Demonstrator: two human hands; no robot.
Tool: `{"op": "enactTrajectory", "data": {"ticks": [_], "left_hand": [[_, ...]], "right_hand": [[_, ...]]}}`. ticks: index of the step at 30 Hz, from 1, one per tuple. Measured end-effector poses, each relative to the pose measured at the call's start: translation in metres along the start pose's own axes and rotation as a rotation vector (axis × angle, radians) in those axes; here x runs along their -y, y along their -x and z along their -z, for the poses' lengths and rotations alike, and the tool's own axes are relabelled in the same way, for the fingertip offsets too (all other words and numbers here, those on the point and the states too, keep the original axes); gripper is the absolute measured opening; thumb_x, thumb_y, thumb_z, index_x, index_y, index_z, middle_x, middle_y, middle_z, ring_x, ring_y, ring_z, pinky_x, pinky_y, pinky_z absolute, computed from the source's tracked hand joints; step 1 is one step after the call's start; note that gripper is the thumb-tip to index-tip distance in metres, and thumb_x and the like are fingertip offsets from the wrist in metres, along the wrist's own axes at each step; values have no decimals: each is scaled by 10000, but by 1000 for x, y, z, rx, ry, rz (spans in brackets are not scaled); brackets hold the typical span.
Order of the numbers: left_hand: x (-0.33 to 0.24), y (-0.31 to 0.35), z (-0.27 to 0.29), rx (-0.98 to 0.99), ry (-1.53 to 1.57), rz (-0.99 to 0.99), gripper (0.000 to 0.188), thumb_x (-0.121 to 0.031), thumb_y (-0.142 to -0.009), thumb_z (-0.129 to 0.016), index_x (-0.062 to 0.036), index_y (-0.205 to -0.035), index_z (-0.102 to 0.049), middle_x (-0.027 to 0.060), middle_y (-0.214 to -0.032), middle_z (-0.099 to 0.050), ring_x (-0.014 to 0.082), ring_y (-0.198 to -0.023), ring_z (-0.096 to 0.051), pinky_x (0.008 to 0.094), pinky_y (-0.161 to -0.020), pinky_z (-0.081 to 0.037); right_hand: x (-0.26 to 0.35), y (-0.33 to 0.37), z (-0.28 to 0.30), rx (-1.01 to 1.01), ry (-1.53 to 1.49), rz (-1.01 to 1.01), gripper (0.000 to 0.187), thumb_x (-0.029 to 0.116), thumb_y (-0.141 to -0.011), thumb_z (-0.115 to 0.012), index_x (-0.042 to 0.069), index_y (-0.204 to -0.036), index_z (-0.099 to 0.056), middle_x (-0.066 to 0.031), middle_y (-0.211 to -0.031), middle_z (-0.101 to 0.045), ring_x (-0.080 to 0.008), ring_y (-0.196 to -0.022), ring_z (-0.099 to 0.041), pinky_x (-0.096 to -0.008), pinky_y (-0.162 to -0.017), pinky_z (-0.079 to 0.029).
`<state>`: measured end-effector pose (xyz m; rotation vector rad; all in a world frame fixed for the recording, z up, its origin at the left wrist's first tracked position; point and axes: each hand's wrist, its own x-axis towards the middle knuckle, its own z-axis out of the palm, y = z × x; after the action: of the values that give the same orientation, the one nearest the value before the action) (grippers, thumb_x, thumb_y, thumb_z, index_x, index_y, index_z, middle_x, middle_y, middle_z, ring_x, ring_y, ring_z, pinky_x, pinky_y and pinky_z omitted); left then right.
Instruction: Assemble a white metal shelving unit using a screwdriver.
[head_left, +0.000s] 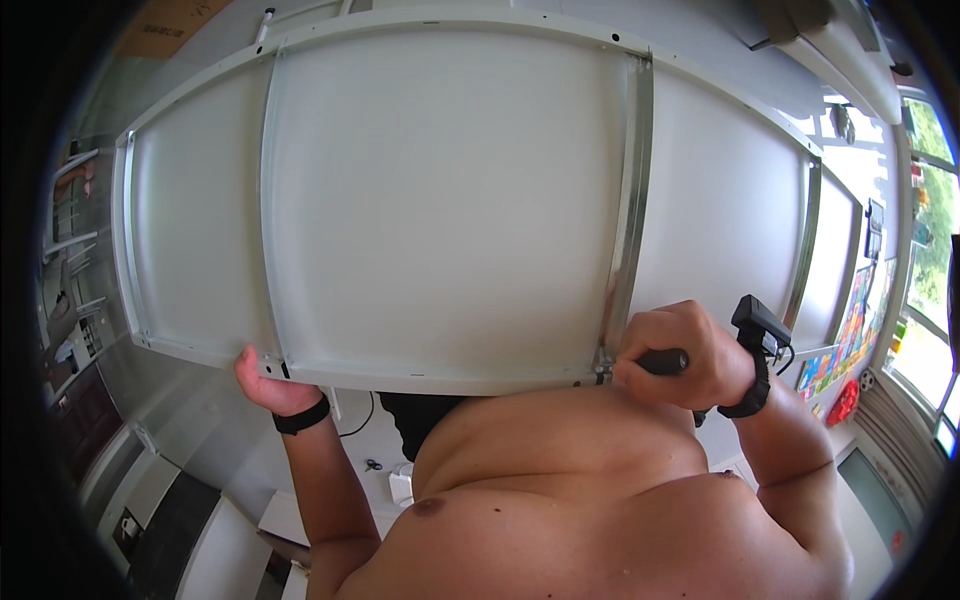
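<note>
A large white panel [440, 200] with a raised white rim spreads out before me, crossed by metal bars. My left hand [278, 392] grips its near rim close to the left crossbar [268, 200], thumb up, most of the fingers hidden. At the near end of another crossbar [630, 200], my right hand [670, 350] is closed around a black-handled tool [664, 361]. The rounded handle end sticks out of the fist; its working end is hidden. A small metal bracket [604, 362] shows beside that fist.
A cardboard box [165, 28] is at the far left. A white piece of furniture [830, 60] stands at the far right, with a window [928, 190] beyond. Below the left forearm lie a dark cable [362, 420] and a colourful mat [860, 320] is off to the right.
</note>
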<state>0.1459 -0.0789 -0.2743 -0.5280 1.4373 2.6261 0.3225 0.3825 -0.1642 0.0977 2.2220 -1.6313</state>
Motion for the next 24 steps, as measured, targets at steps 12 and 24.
{"op": "enactTrajectory", "data": {"ticks": [12, 24], "left_hand": [[-1, -3, 0, 143, 29, 24, 529, -322, -922, -489, 49, -1293, -561, 182, -1284, -631, 353, -1185, -609, 497, -1024, -480], [-10, -29, 12, 62, -19, -49, 493, -286, -941, -465, 91, -1219, -616, 198, -1222, -671, 340, -1146, -642, 481, -1006, -509]], "right_hand": [[0, 19, -13, -186, 42, 64, 82, 28, -807, -737, 26, -819, -656, -83, -728, -657, -217, -598, -621, -326, -551, -483], [-26, 126, 42, -1065, -60, 236, 161, 88, -947, -684, -1, -904, -557, -121, -794, -636, -162, -700, -623, -302, -680, -517]]}}
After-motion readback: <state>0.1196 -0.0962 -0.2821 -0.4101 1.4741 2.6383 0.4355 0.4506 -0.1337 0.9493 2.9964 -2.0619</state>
